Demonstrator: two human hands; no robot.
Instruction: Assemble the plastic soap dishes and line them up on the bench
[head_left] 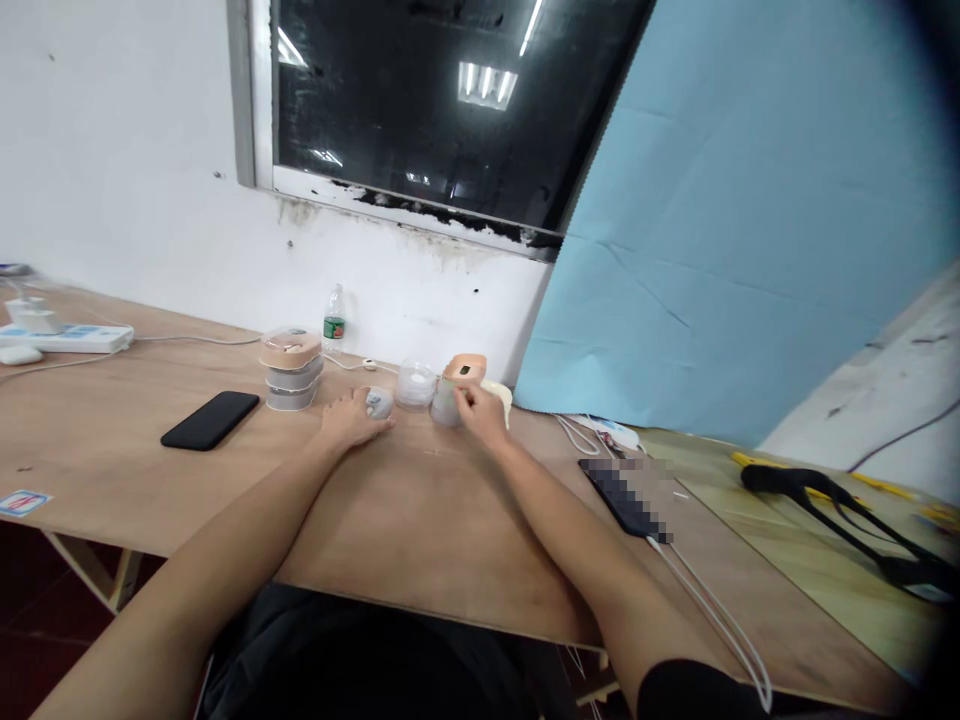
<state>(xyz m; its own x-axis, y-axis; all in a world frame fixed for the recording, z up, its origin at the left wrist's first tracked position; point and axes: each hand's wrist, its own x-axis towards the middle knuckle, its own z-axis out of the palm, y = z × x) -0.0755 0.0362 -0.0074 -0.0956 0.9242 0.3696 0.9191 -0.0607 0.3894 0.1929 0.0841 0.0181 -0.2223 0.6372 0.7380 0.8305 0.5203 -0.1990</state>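
Here, two phones (pixel 210 420). One grey container (pixel 381 404) sits clasped in left hand (pixel 348 418); one translucent tub (pixel 445 406) stands at right hand's (pixel 483 411) fingertips, pinch unclear.

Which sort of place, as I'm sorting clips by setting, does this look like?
Probably a simple indoor workroom: a plain wooden table, a power strip on it, and ceiling-light reflections in the dark window.
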